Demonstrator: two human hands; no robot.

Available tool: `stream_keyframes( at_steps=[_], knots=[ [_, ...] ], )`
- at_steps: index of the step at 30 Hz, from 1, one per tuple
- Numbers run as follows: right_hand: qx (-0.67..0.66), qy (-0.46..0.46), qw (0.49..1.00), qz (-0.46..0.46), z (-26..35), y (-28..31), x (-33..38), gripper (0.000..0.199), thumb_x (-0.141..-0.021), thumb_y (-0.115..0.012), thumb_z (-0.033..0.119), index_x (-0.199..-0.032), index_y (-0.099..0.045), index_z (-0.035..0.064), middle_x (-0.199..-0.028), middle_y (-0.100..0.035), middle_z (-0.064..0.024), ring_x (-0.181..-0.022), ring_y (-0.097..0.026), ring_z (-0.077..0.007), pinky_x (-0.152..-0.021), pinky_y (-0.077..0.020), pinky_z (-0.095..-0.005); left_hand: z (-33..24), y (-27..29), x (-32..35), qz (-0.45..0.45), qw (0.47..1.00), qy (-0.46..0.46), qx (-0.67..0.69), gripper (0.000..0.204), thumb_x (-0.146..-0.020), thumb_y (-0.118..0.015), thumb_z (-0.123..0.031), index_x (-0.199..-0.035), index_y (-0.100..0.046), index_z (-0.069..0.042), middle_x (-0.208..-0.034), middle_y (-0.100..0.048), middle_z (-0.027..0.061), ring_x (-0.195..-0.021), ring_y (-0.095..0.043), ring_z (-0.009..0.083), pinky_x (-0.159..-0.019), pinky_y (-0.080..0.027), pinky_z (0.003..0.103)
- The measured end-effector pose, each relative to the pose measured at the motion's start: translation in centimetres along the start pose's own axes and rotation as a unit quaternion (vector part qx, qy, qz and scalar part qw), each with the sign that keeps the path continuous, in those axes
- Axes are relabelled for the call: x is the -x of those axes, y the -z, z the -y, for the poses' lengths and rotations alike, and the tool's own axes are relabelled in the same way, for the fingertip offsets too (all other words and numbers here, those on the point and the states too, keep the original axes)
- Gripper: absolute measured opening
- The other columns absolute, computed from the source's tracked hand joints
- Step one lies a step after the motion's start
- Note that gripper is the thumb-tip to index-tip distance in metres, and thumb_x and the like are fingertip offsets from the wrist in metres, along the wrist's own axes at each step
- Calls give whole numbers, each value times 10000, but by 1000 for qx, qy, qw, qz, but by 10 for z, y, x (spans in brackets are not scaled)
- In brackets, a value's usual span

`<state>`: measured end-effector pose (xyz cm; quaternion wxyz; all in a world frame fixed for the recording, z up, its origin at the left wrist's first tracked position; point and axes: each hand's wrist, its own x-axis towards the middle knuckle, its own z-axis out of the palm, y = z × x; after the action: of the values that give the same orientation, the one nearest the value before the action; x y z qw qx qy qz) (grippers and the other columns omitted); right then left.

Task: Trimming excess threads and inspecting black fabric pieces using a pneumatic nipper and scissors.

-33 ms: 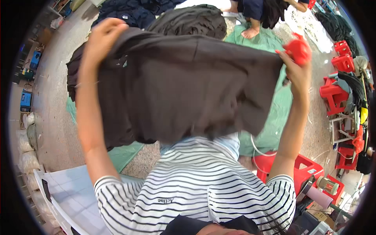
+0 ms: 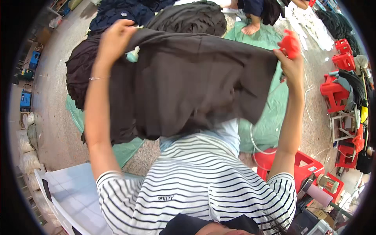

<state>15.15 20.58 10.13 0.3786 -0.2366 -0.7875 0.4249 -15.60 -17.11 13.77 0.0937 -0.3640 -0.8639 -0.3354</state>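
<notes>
Stretched out in front of me is a dark brown-black garment [image 2: 184, 78], held up by its upper edge and hanging down toward my lap. My left hand [image 2: 116, 39] is closed on its upper left corner. At the upper right corner, my right hand [image 2: 290, 62] pinches the cloth and also has a red object [image 2: 289, 45] in it; blur hides its exact kind. A small metal-like tip shows below that hand. Left of the garment, a pile of dark cloth [image 2: 80, 72] partly shows behind my left forearm.
A heap of dark garments [image 2: 188, 18] and navy cloth [image 2: 117, 17] lie beyond, near a green sheet [image 2: 280, 113] on the floor. A person's bare foot [image 2: 250, 29] stands at the far side. Red stools [image 2: 335, 92] line the right; a white hose [image 2: 252, 143] loops near me.
Both hands, still holding the garment, have shifted slightly: the left one to the right, the right one a little to the left. More of the dark pile at left now shows.
</notes>
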Motion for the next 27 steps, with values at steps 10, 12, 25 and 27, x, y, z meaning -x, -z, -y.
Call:
stream_keyframes(
  at_steps=[10,12,25,27],
  knots=[
    [14,-310,946,96,-52,-6,166,277,-943,-631,306,-1018,-674,42,-665,-578,27,-501,-462,-34,-446,-328,-221,-74,-191,161,43,960,-200,190,154,-739,-728,13,-871,-661,-30,-880,-609,77,-815,-610,255,-694,-516,353],
    [11,-346,926,149,-32,-7,192,258,-945,-634,289,-992,-667,37,-721,-613,13,-562,-512,-48,-497,-381,-227,-81,-197,158,47,958,-200,200,165,-739,-725,17,-883,-664,-35,-880,-603,72,-813,-609,251,-697,-517,353],
    [244,-177,939,166,31,-27,240,321,-839,-732,334,-870,-616,37,-772,-627,-151,-756,-605,-344,-615,-475,-439,-68,-227,141,238,918,-50,312,184,-781,-681,20,-962,-657,-5,-836,-618,64,-711,-636,136,-644,-522,254],
    [310,-116,920,211,42,-27,233,335,-853,-706,351,-809,-598,36,-731,-626,-150,-679,-615,-350,-560,-469,-449,-71,-224,142,245,908,-20,340,170,-786,-676,20,-954,-655,5,-830,-627,57,-717,-637,106,-643,-519,236]
  ],
)
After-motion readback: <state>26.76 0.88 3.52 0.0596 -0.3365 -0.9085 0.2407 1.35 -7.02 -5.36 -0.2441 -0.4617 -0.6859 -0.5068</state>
